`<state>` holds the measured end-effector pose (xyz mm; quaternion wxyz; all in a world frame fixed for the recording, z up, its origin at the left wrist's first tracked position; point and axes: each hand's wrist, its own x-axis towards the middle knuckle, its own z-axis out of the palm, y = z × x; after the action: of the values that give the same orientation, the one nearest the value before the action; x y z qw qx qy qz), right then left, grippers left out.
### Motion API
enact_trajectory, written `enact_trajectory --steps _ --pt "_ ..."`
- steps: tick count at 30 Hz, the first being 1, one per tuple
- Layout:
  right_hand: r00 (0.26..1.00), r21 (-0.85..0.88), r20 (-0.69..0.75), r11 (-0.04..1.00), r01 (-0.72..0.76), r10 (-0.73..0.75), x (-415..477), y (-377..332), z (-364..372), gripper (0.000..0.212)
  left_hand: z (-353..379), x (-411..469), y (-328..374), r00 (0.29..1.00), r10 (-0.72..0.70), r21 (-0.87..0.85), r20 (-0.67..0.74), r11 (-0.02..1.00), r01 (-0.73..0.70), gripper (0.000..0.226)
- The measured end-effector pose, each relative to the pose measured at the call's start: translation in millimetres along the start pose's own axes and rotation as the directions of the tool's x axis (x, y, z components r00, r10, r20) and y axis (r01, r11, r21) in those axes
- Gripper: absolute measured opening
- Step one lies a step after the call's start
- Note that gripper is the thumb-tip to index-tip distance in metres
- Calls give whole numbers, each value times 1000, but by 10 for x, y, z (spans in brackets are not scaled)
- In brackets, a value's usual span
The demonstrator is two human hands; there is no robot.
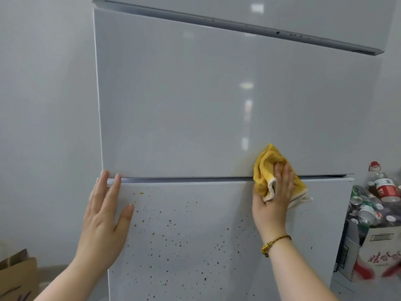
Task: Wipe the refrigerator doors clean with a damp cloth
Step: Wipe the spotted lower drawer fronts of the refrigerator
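A white refrigerator fills the view, with a glossy middle door [217, 101] above a lower door [195, 235]. The lower door is dotted with many small brown specks. My right hand [274, 198] presses a crumpled yellow cloth [267, 168] against the fridge, right across the seam between the two doors. Its fingers lie fairly straight over the cloth while a fold bunches under the palm. My left hand [106, 216] rests flat with spread fingers on the upper left corner of the lower door, fingertips at the seam.
A cardboard box [373, 253] full of empty bottles and cans stands at the right of the fridge. Another brown cardboard box [15, 276] sits on the floor at the lower left. A plain grey wall [43, 105] runs along the left.
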<state>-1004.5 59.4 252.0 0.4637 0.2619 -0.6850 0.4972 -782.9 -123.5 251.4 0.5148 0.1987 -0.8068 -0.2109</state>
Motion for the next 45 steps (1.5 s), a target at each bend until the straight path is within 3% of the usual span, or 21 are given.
enact_trajectory --steps 2,3,6,9,14,16,18,21,23,25,29,31,33,37,39,41,42,45 --pt "999 25 -3 999 -42 42 -132 -265 143 68 -59 -63 -4 982 -186 -146 -28 973 180 60" --pt "1000 7 20 1000 11 -11 -245 -402 228 68 -80 -89 -44 957 -291 -202 -5 937 284 58" --pt "932 -15 194 949 316 -307 -666 -845 490 64 -181 -143 -208 863 -476 -382 167 776 502 37" --pt "771 -51 305 799 599 -558 -832 -1178 659 67 -252 -110 -260 845 -461 -482 271 695 534 25" --pt "751 -105 318 765 635 -579 -827 -1322 780 62 -257 -6 -385 842 -440 -473 314 696 540 25" --pt "692 -118 346 702 702 -634 -990 -1248 840 62 -280 28 -465 829 -424 -480 365 677 557 23" --pt "585 -106 392 597 795 -710 -1181 -1113 866 62 -288 58 -548 815 -408 -497 412 649 576 28" --pt "370 -36 457 398 917 -809 -1318 -918 792 61 -280 77 -629 800 -379 -498 464 636 590 40" --pt "292 15 450 334 942 -844 -1198 -899 742 58 -267 73 -652 807 -371 -507 461 636 582 42" --pt "309 17 422 349 937 -852 -1005 -994 732 57 -250 60 -671 806 -372 -529 460 615 585 44" --pt "559 -74 361 574 815 -747 -991 -1211 822 62 -213 36 -668 811 -368 -554 455 596 581 48" --pt "623 -109 363 632 767 -693 -1215 -1206 891 65 -203 30 -675 820 -354 -559 450 604 567 48" --pt "580 -95 403 598 795 -707 -1461 -1088 906 64 -217 0 -661 836 -323 -576 444 611 542 47" --pt "258 48 490 321 946 -833 -1626 -764 771 61 -175 -156 -573 895 -274 -532 351 729 432 58" --pt "153 109 462 227 968 -873 -1480 -673 742 56 -140 -257 -506 931 -254 -463 261 814 352 57" --pt "135 109 428 200 974 -894 -1240 -604 708 55 -94 -342 -475 964 -156 -356 217 907 227 64" --pt "163 81 419 215 973 -893 -1092 -577 681 56 -73 -381 -480 971 -108 -298 214 939 170 63" --pt "331 -72 392 330 941 -859 -652 -521 552 59 13 -434 -479 981 13 -137 196 990 15 69"
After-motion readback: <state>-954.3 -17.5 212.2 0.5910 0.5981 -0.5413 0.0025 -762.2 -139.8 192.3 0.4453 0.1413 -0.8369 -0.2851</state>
